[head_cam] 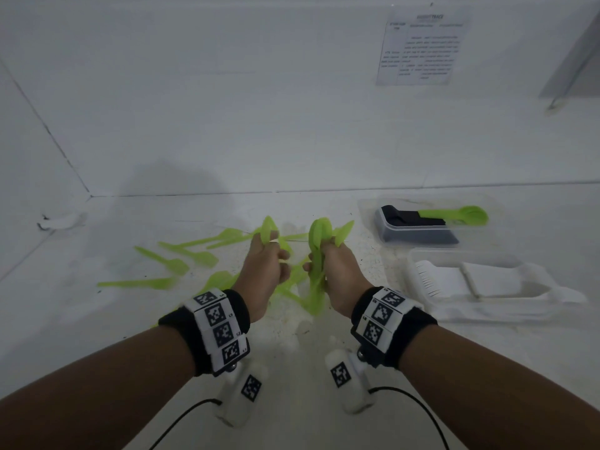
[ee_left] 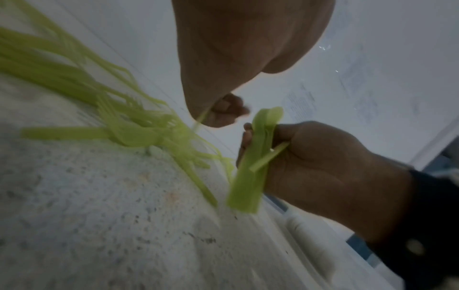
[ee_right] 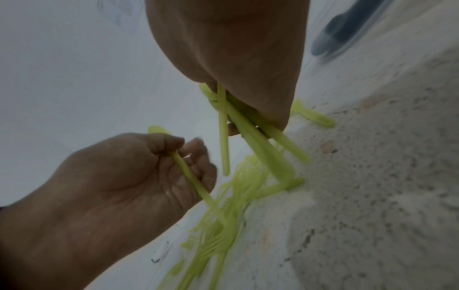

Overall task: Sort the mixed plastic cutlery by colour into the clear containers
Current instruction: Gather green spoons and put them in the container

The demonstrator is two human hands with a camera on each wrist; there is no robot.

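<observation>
My left hand (head_cam: 271, 259) pinches one green spoon (head_cam: 269, 227) by its handle, bowl pointing up; the right wrist view shows the handle (ee_right: 191, 177) crossing its curled fingers (ee_right: 196, 149). My right hand (head_cam: 339, 267) grips a bundle of several green pieces (head_cam: 317, 254), seen fanned out below the palm (ee_right: 250, 137) and from the side (ee_left: 250, 166). Both hands hover close together above loose green cutlery (head_cam: 175, 263) scattered on the white table. Two clear containers stand at the right.
The far container (head_cam: 367, 206) holds black cutlery (head_cam: 406, 219) with a green spoon (head_cam: 467, 214) lying across it. The near container (head_cam: 422, 254) holds white cutlery (head_cam: 487, 280). White walls close the back and left; a printed sheet (head_cam: 422, 47) hangs on the back wall.
</observation>
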